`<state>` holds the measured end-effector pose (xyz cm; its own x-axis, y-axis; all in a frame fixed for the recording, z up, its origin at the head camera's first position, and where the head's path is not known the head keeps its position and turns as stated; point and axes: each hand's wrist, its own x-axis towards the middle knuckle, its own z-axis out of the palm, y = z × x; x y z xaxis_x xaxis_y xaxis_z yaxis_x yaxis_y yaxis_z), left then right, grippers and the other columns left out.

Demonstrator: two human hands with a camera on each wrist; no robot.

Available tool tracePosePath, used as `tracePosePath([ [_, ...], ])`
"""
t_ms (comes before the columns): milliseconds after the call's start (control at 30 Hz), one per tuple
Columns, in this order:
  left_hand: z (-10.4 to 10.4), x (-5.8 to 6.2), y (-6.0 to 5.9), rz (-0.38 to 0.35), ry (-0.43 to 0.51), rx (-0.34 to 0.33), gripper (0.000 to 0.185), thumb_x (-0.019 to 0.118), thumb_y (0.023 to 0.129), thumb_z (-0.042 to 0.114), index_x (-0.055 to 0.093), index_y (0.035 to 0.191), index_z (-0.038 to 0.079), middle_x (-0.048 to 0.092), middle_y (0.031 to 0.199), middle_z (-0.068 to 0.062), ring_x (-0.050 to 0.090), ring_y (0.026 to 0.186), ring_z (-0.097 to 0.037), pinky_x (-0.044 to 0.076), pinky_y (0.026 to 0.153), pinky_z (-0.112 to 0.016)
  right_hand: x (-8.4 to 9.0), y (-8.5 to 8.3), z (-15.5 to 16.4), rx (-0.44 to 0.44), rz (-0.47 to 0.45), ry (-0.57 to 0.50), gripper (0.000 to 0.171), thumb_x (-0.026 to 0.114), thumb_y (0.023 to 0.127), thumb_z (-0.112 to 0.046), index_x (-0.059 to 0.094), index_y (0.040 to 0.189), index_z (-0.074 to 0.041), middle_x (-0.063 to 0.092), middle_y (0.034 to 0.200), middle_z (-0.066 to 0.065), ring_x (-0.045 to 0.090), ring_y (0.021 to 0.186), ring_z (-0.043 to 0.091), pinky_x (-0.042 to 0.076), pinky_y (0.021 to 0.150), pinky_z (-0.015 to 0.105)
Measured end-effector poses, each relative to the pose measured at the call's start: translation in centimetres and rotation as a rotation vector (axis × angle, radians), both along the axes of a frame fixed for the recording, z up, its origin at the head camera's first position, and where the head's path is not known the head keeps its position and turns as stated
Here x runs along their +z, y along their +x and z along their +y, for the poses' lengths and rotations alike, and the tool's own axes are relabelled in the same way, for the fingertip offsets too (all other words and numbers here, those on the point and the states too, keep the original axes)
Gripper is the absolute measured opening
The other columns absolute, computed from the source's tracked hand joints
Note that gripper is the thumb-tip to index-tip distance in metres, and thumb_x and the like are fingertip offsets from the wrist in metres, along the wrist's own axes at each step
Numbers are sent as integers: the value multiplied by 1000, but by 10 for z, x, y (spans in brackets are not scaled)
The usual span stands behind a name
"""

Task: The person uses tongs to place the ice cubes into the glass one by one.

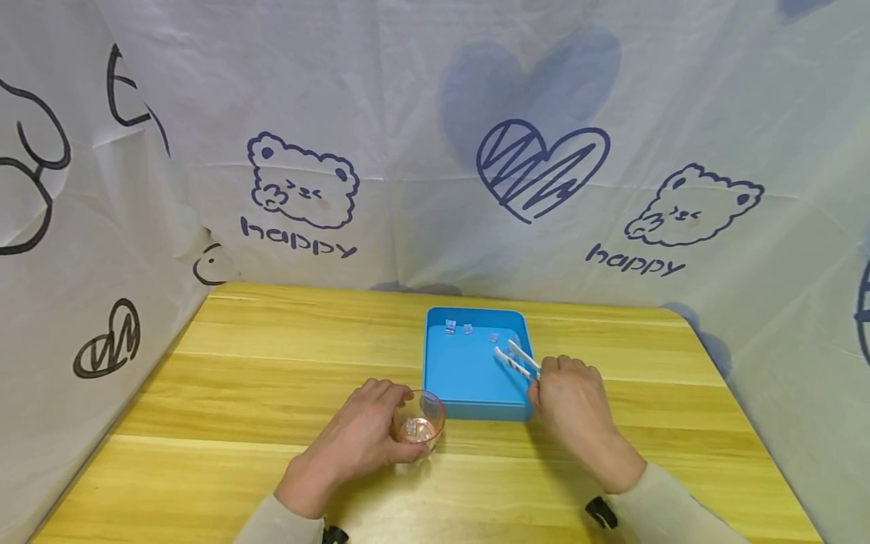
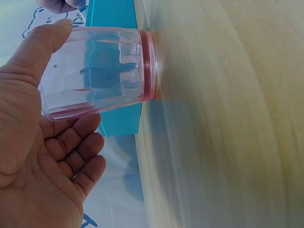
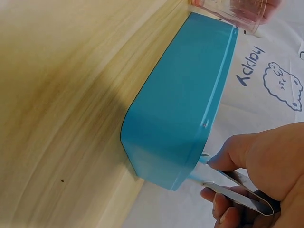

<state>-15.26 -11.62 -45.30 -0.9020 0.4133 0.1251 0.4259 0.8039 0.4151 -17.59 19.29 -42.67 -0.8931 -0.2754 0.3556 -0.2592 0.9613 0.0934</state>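
My left hand [image 1: 356, 434] holds a clear pink-tinted cup [image 1: 435, 412] between thumb and fingers, its base on the table; small clear pieces [image 1: 417, 430] lie inside. In the left wrist view, the thumb lies along one side of the cup [image 2: 109, 71] and the fingers along the other. A pair of white-tipped tongs [image 1: 522, 363] is gripped by my right hand [image 1: 578, 400], the tips spread inside a blue tray [image 1: 477, 412]. Several small clear cubes [image 1: 451, 326] sit toward the tray's far side. Whether a cube lies between the tips, I cannot tell.
The tray stands on a wood-grain table [image 1: 306, 363], just right of and beyond the cup. White cloth [image 1: 408, 151] printed with bears and hearts hangs behind the table and along both sides.
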Motion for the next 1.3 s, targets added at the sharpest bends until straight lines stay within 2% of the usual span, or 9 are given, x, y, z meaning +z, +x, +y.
tracePosePath([
  [267,0,0,0,-1,0,-1,74,75,69,64,60,123,15,63,116,4,51,104,-12,46,98,-38,-4,-7,-4,7,36,23,26,66,82,-19,50,66,-5,41,59,4,39,55,21,31,51,32],
  [567,0,-1,0,-6,6,0,74,75,69,64,60,123,16,62,116,5,51,105,-12,45,98,-38,-9,-13,-8,1,0,22,25,65,83,-19,53,69,-3,42,59,3,39,54,20,29,49,30],
  [933,0,-1,0,4,8,-3,75,75,69,65,60,124,16,62,115,5,51,104,-12,45,99,-38,-10,-8,-11,10,8,11,28,68,82,-21,51,68,-4,41,58,3,36,52,19,26,48,29],
  [1300,0,-1,0,2,9,1,74,76,69,63,60,123,15,62,116,4,51,105,-13,45,99,-39,-7,-1,-13,64,54,15,29,70,80,-20,51,65,-5,40,56,2,35,50,17,27,46,28],
])
